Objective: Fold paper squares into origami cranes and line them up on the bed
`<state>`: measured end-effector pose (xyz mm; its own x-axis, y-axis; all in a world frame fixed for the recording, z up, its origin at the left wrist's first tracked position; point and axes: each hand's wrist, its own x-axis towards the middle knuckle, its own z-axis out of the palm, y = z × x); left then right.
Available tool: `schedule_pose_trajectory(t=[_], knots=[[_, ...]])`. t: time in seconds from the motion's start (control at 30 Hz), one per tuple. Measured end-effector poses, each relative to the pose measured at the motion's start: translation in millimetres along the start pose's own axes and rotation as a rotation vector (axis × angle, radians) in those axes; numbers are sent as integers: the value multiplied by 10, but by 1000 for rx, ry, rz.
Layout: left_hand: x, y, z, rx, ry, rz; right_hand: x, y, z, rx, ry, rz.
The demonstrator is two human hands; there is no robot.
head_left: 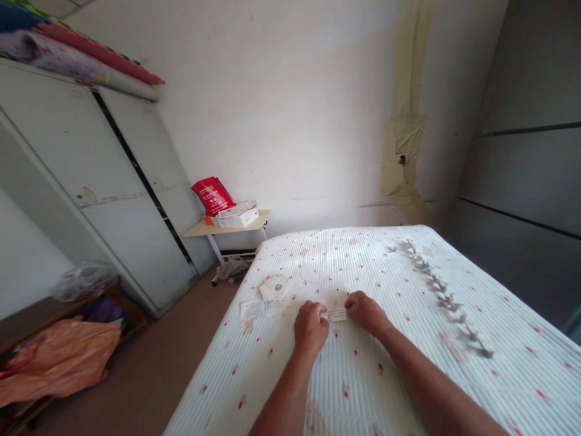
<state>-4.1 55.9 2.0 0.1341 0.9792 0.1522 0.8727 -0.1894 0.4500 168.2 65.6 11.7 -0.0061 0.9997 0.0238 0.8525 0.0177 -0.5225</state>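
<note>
White bedding [363, 266] bears papers [275, 287] before a wall [295, 109]

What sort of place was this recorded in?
Probably a bedroom: there's a bed-like surface with a dotted, ribbed cover, tall cabinets along the side, and a small table against the wall.

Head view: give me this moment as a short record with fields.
Left hand: at left end of a small white printed paper slip
Right hand: at the slip's right end
Nearby: white printed paper pieces, grouped left of the left hand
Surface: white ribbed cover with red spots; row of small grey pieces, shape unclear, toward the right
Background: red plastic bag over a tan table
</note>
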Motion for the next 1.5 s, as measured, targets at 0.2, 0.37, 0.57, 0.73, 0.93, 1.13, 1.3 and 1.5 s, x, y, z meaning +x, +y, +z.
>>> schedule_pose_trajectory(t=[0.2, 0.37, 0.57, 0.73, 0.93, 1.13, 1.3, 1.5], knots=[[-22, 13, 30, 88, 28, 25, -14, -200, 93, -185, 70, 77], [-26, 26, 27, 98, 15, 10, -85, -336, 189, -375, 158, 38], [-33, 30, 8, 76, 5, 12, -62, -209, 149, -333, 85, 30], [-33, -7, 37, 43, 21, 37, -73, -92, 69, -200, 48, -49], [-42, -24, 68, 67, 45, 72, -130, -76, -38, -100, -50, -195], [-56, -12, 35, 78, 25, 85, -138, -43, -34, -6, -47, -204], [-68, 14, 23, 32, 64, 79, -119, 23, 52, 104, 14, -343], [-67, -17, 64, -17, 144, 121, -81, 56, 143, 233, 100, -546]])
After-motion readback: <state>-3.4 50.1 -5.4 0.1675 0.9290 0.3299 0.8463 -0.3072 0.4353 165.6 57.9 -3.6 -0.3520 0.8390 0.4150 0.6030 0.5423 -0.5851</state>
